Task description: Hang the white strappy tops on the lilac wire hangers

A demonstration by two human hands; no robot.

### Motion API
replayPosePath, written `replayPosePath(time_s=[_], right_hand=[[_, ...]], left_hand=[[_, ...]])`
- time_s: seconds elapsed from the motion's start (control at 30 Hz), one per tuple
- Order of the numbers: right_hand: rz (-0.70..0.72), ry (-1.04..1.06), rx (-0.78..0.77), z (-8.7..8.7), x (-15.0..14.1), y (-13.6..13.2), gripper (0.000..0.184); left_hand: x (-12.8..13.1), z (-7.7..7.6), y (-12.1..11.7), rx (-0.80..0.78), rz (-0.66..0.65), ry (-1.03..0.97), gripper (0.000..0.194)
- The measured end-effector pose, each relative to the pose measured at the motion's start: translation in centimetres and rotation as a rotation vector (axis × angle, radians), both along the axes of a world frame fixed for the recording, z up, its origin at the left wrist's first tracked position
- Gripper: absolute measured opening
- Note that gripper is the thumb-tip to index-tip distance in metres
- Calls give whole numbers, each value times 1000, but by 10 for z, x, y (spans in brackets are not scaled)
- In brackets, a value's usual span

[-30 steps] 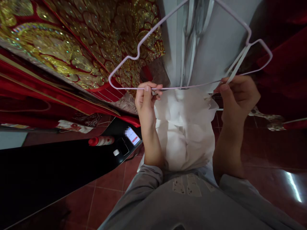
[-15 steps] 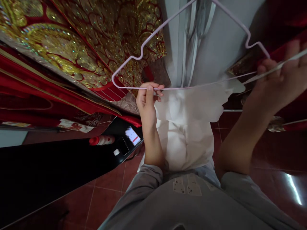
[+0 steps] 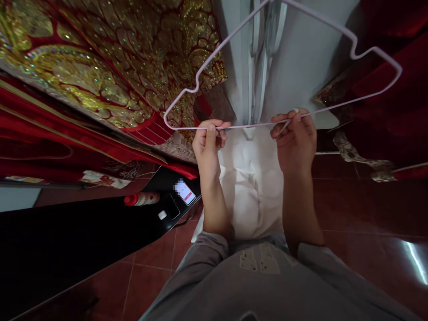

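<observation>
A pale pink clothes hanger is held up in front of me, its long lower bar toward me. My left hand is closed, pinching that bar near its left end. Right of centre, my right hand is also closed at the bar, with a thin white strip between its fingers. White cloth hangs in folds below the bar, between my forearms. Whether the cloth is fastened to the hanger or to the strip I cannot tell.
Red garments with gold sequins hang at the left, more dark red cloth at the right. Grey-white doors with handles stand ahead. A black table carries a red-capped bottle, a lit phone, a dark phone and a small white case.
My right hand has come inward from the far right to the middle of the hanger's bar, bringing the white strip. The white cloth has dropped narrower. My left hand keeps its pinch.
</observation>
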State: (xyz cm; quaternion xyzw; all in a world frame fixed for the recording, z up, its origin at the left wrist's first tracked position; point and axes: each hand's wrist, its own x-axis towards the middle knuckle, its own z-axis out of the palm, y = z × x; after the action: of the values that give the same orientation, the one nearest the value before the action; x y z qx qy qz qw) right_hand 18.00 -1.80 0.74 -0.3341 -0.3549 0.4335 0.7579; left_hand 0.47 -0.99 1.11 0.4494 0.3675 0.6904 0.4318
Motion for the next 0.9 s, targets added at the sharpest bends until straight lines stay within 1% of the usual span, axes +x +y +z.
replayPosePath(time_s=[0.1,0.17,0.2,0.27,0.4,0.47,0.53,0.63,0.7,0.83,0.9], right_hand=[[-51,20,30,-2,2,3,30],[-70,17,34,-3,4,5,32],[-74,12,34,-3,6,5,33],[-67,-5,31,-3,10,4,32],[-43,-47,7,-3,15,2,28],[-44,-36,5,-2,15,1,28],[-46,-11,8,-1,13,1,29],[-47,10,6,1,11,1,32],[-40,5,-5,2,12,1,32],[-9,-18,-23,1,16,0,32],[-2,-17,-18,0,17,0,32]], left_hand=[[-4,-1,-3,-18,-63,-7,24],[-9,-2,-6,-34,-99,32,20],[-11,-3,-7,-37,-93,60,21],[-15,-7,-9,-28,-12,103,22],[-26,-16,-8,0,264,122,19],[-35,-21,-5,-23,325,141,22],[-46,-24,-3,-88,294,175,33],[-61,-25,-4,-207,188,230,47],[-69,-22,-9,-270,168,265,45],[-82,-12,-22,-382,171,382,28],[-87,-9,-25,-413,139,382,31]])
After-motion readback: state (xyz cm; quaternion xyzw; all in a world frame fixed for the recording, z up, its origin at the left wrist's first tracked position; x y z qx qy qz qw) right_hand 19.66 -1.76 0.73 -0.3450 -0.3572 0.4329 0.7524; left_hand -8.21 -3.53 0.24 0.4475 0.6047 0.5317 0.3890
